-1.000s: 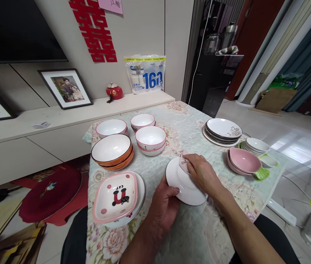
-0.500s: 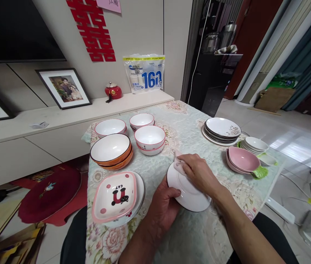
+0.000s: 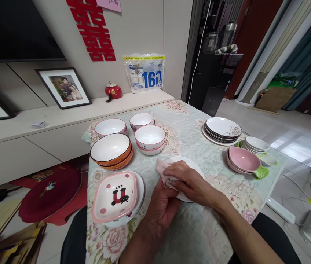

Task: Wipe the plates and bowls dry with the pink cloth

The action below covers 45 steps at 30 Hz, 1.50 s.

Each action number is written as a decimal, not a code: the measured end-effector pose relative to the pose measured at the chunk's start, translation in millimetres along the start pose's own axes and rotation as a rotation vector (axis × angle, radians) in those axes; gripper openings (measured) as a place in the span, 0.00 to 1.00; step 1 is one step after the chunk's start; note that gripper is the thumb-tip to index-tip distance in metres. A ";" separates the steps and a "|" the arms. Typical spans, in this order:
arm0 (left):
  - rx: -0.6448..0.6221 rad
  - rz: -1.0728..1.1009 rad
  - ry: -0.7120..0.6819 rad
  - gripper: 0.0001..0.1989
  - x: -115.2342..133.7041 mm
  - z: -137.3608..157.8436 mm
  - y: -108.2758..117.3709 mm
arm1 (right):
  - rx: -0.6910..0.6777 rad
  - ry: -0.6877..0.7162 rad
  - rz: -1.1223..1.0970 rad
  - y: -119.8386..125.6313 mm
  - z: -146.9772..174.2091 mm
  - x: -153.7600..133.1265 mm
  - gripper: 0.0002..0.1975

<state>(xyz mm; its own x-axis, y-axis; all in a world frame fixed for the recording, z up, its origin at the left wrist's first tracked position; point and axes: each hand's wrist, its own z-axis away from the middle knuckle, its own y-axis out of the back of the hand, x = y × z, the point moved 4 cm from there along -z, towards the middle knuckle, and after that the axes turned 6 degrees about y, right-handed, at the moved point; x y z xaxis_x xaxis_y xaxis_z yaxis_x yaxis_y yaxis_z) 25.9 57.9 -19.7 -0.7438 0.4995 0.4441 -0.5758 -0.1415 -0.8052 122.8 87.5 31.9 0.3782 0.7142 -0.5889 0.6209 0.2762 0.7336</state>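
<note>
A person's left hand (image 3: 163, 205) pinches the near-left edge of a white plate (image 3: 193, 167) over the tabletop (image 3: 190, 238), its fingertips hidden, while the right hand (image 3: 190, 180), fingers bunched, presses a pink cloth (image 3: 162, 167) there. Half a second earlier the cloth was at the far rim; it has since come back against the left thumb. A flowered tablecloth (image 3: 183, 119) covers the surface. At left, a square cat dish (image 3: 115, 209) rests on a round plate (image 3: 141, 189), with orange bowls (image 3: 126, 156) and red-rimmed bowls (image 3: 150, 135) beyond; pink bowls (image 3: 243, 159), small white bowls (image 3: 256, 143) and dark-edged plates (image 3: 220, 126) are stacked at right. Behind, a long white cabinet (image 3: 103, 110) carries a red jar (image 3: 114, 91), a framed photo (image 3: 64, 88) and a plastic bag (image 3: 146, 75), with red paper cutouts (image 3: 92, 35) on the wall (image 3: 141, 29).
</note>
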 end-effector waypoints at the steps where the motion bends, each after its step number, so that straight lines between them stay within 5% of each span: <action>1: 0.008 -0.005 0.002 0.33 0.0 -0.2 1.0 | -0.017 0.007 -0.024 0.5 0.6 0.3 0.17; 4: 0.021 -0.021 -0.007 0.38 -0.6 -0.2 2.4 | 0.051 -0.098 0.060 6.5 6.5 21.1 0.18; 8: -0.008 -0.027 -0.035 0.42 0.0 0.8 1.3 | 0.227 -0.435 0.285 20.0 20.9 60.7 0.16; 11: -0.015 -0.023 -0.043 0.43 1.5 0.5 1.3 | 0.214 -0.571 0.360 24.7 26.5 64.8 0.15; 20: -0.038 -0.018 -0.046 0.41 0.6 0.1 -1.3 | 0.136 -0.119 0.017 15.2 11.0 18.7 0.18; 28: -0.012 0.042 -0.045 0.33 -3.9 -2.6 1.7 | 0.306 -0.361 0.292 19.9 17.4 55.2 0.15; 36: 0.020 -0.007 -0.019 0.24 -2.8 -0.2 2.8 | -0.032 -0.021 0.085 -0.3 -4.4 -2.5 0.14; 45: -0.060 -0.048 0.014 0.39 -3.2 3.2 -3.1 | 0.172 -0.403 0.332 9.3 6.8 47.1 0.15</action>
<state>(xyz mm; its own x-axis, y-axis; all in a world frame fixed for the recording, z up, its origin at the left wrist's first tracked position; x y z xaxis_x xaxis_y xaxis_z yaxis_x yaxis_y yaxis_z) 29.0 54.0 -17.3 -0.7108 0.5164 0.4776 -0.5891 -0.0660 -0.8053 151.1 119.3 8.7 0.7853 0.4326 -0.4430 0.5137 -0.0559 0.8561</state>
